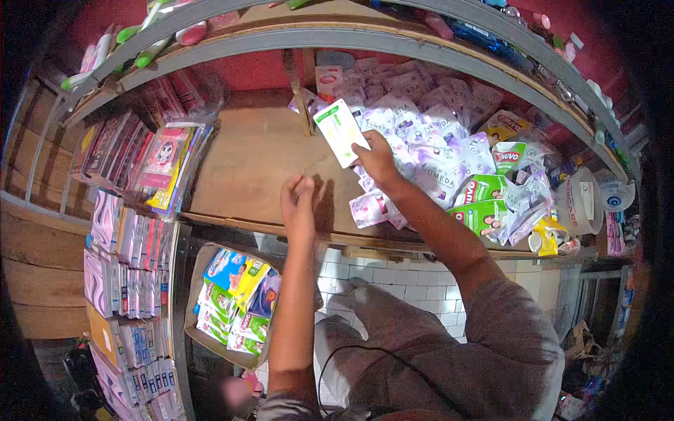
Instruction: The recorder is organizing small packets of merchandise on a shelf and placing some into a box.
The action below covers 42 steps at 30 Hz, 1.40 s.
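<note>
My right hand [376, 158] grips the lower right edge of a flat white packet with a green band [339, 132], held tilted above a wooden shelf board [247, 152]. My left hand [298, 200] is raised over the front part of the board, left of the packet. Its fingers are loosely curled together, and nothing shows in them. Right of the packet lies a heap of white and purple plastic pouches [434, 173], partly hidden by my right forearm. Green Nuvo packs [482, 213] rest at the heap's right end.
Below the board's front edge stands a cardboard box [196, 331] of packaged goods. Boxed goods [139, 294] stack at left, beside plastic-wrapped books [166, 158]. A wooden post [300, 100] rises behind the packet. A metal-edged upper shelf [253, 44] crosses overhead; a clear tub [579, 200] stands right.
</note>
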Available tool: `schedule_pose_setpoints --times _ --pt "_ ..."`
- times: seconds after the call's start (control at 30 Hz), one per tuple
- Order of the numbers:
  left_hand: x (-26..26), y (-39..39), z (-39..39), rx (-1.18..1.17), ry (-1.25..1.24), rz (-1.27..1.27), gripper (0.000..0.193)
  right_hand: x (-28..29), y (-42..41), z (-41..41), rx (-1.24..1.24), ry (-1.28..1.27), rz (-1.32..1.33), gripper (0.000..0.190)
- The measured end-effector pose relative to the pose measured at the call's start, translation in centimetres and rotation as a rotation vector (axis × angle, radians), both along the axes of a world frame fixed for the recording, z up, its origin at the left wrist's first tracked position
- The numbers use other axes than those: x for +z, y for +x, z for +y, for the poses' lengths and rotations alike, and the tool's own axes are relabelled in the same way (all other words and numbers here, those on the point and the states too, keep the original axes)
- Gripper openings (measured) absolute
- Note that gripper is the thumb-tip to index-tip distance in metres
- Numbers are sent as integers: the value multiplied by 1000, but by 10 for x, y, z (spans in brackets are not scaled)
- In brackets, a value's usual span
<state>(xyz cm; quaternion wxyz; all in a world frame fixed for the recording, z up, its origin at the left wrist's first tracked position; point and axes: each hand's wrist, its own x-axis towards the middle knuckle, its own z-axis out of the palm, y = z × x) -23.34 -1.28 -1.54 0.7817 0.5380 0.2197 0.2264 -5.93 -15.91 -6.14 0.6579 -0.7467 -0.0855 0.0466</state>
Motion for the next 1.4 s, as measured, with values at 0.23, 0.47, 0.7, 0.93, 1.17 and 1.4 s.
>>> schedule_pose_setpoints --times 0.23,0.47,0.7,0.93,1.17,1.4 --pt "2 68 0 -396 -444 36 38 13 -71 -14 282 252 100 26" --pt "-25 69 -7 -270 -466 32 32 11 -34 -27 235 -50 12 26" --pt "-20 41 -13 -153 -474 133 34 14 104 19 15 -481 -622 43" --pt "-30 17 5 -122 -504 45 33 29 147 109 231 -936 -480 36" --pt "-20 2 1 -153 -578 95 33 15 153 134 -8 -1160 -536 34" --pt "-41 -2 4 -135 -634 87 29 18 138 141 89 -1184 -527 34"
